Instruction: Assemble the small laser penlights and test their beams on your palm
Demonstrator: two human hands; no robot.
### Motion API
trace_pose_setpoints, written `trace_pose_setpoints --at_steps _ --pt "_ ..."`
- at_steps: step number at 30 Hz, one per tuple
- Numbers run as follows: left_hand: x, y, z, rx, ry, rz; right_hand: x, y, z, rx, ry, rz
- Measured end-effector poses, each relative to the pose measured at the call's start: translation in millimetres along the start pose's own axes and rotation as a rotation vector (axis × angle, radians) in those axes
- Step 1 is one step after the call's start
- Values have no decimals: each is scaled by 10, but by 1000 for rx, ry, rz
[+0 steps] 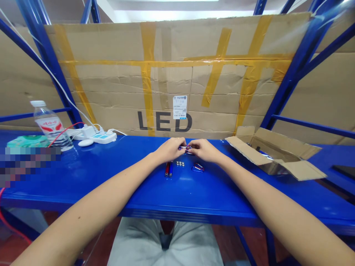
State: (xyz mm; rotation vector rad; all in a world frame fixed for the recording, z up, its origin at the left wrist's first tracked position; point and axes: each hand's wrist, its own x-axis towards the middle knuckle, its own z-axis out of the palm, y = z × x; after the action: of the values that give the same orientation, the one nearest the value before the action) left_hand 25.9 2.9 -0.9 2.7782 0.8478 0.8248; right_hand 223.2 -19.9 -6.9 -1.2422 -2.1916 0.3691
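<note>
My left hand (171,148) and my right hand (203,149) meet over the blue shelf top (116,177), fingers pinched together on a small blue and silver tube-like item (185,147) held between them. Just below the hands lie two small red and blue tubes (168,169) side by side, a short row of tiny round silver cells (180,163), and a blue clip with small parts (197,167). What exactly the held item is, I cannot make out.
An open cardboard box (277,153) sits at the right. At the left stand a water bottle (51,125), a white power strip (97,136) with plugs and cables, and a green pack (27,141). A taped cardboard sheet marked LED (166,81) backs the shelf.
</note>
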Motion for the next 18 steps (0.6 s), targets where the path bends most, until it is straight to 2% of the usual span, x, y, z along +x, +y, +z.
trace_pose_setpoints --at_steps 6,10,18 --pt "-3 0 -30 -82 -6 -29 -5 -4 3 -16 74 -15" --pt "-1 -23 -15 -72 -29 -35 -8 2 8 -28 38 -2" --pt "-1 -108 -50 201 -167 -10 -1 39 12 -123 -48 41"
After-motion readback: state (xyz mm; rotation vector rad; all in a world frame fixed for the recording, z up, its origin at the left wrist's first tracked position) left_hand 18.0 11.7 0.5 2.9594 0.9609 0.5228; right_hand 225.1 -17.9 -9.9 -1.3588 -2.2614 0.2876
